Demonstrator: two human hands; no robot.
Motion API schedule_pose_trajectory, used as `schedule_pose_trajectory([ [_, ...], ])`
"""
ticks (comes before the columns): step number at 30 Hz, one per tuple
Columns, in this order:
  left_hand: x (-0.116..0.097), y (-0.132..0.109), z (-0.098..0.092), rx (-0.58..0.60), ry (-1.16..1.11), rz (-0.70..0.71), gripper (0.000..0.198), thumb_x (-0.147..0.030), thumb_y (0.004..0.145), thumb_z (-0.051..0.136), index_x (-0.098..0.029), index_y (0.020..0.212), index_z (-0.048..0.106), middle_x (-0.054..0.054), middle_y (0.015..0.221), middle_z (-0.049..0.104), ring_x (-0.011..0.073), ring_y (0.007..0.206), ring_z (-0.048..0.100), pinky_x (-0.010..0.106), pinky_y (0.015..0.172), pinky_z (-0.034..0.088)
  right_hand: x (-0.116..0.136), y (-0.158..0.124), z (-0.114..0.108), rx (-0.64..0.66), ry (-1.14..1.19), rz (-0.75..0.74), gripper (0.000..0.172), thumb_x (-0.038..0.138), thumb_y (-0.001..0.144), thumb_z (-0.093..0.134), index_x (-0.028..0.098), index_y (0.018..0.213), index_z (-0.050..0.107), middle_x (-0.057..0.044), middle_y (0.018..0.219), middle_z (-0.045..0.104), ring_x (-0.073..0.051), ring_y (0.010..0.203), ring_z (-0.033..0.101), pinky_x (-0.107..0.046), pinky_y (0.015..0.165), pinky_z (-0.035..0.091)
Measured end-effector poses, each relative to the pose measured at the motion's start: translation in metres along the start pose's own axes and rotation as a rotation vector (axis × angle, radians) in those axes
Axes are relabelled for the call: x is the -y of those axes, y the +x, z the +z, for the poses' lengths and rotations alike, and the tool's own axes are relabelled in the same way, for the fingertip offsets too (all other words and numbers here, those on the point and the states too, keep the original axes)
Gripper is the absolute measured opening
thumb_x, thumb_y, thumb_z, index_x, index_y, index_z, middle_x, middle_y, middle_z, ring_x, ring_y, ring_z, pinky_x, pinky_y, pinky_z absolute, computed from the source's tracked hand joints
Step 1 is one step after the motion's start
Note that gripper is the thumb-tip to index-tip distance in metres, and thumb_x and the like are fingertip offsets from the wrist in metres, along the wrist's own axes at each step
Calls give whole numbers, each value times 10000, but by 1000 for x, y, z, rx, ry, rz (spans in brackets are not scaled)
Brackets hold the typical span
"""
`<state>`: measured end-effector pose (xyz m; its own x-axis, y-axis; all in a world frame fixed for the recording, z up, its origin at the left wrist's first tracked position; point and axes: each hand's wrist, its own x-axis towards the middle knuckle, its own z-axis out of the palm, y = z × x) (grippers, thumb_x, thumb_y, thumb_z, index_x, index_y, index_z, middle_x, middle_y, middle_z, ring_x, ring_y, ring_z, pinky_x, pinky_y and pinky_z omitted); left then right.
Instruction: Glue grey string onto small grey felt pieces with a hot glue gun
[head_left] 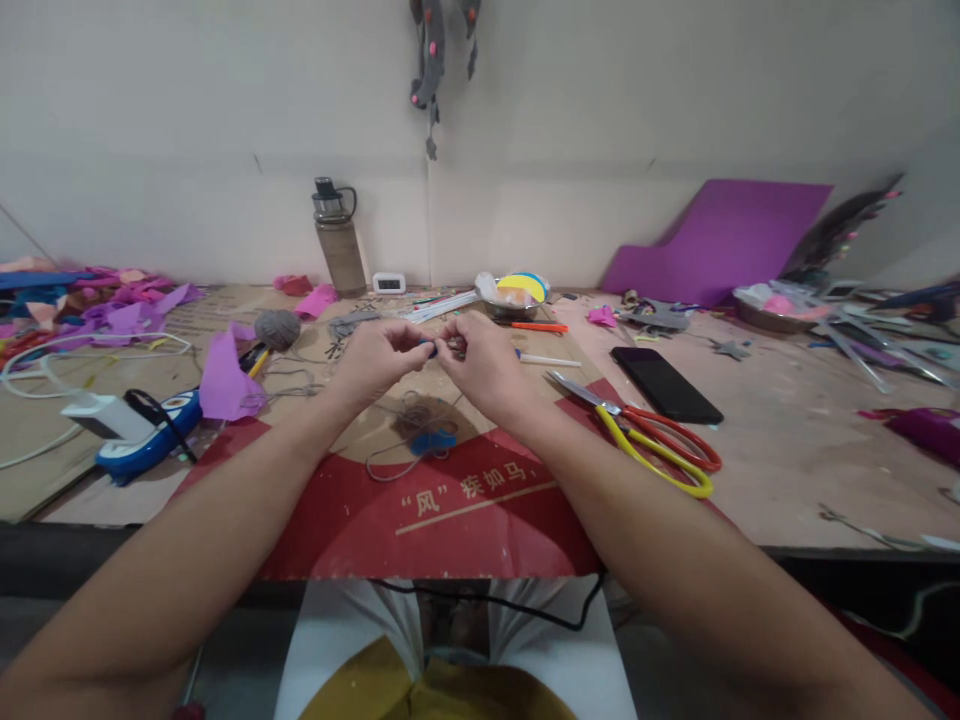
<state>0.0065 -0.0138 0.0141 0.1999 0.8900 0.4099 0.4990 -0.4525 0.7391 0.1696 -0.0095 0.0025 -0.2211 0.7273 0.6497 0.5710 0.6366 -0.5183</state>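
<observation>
My left hand (375,362) and my right hand (481,362) meet above the cardboard, fingertips pinched together. Between them is a small dark blue piece (428,342), mostly hidden by the fingers; its kind cannot be made out. Below the hands lies a loose tangle of grey yarn (420,412) with a blue piece (435,440) beside it. Just past my right hand, a thin white stick (551,361) rests on the board. Scissors (637,430) with red and yellow handles lie half open near my right forearm.
A black phone (666,385) lies right of the scissors. At left are a blue power strip (150,440), a grey yarn ball (277,328) and coloured scraps (135,320). A bottle (341,245), a small clock (388,284) and a bowl (511,308) stand along the wall.
</observation>
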Motion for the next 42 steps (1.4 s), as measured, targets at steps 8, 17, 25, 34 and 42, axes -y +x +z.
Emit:
schedule_pose_trajectory([
  [8,5,2,0,-94,-16,2,119,-260,755,601,-163,763,670,-15,540,601,82,476,515,192,460,382,-4,-3,4,11,158,34,166,194,824,565,185,977,502,-12,796,523,-142,707,486,-287,666,400],
  [17,4,1,5,-71,-178,-12,100,-253,760,625,-153,767,623,1,564,627,95,460,562,217,482,469,-3,-4,5,-22,208,49,20,214,852,522,195,847,520,-7,757,538,-142,707,477,-282,656,379],
  [25,0,1,7,-93,-354,-58,212,-320,721,705,-136,822,671,39,711,689,130,583,654,267,609,567,1,-5,4,-38,139,47,91,226,873,506,198,787,514,-16,758,563,-139,697,484,-284,673,377],
  [34,3,1,7,-82,-353,-54,205,-328,734,700,-136,803,680,45,719,695,142,630,669,284,660,579,-1,-5,6,-39,88,88,141,261,901,496,191,780,510,-19,756,572,-140,699,481,-284,680,366],
  [42,0,-1,8,-98,-389,-55,164,-296,730,695,-144,753,637,21,675,663,127,602,654,270,636,570,3,-5,6,-24,46,94,195,287,921,481,191,754,516,-16,735,575,-143,692,483,-288,677,343],
])
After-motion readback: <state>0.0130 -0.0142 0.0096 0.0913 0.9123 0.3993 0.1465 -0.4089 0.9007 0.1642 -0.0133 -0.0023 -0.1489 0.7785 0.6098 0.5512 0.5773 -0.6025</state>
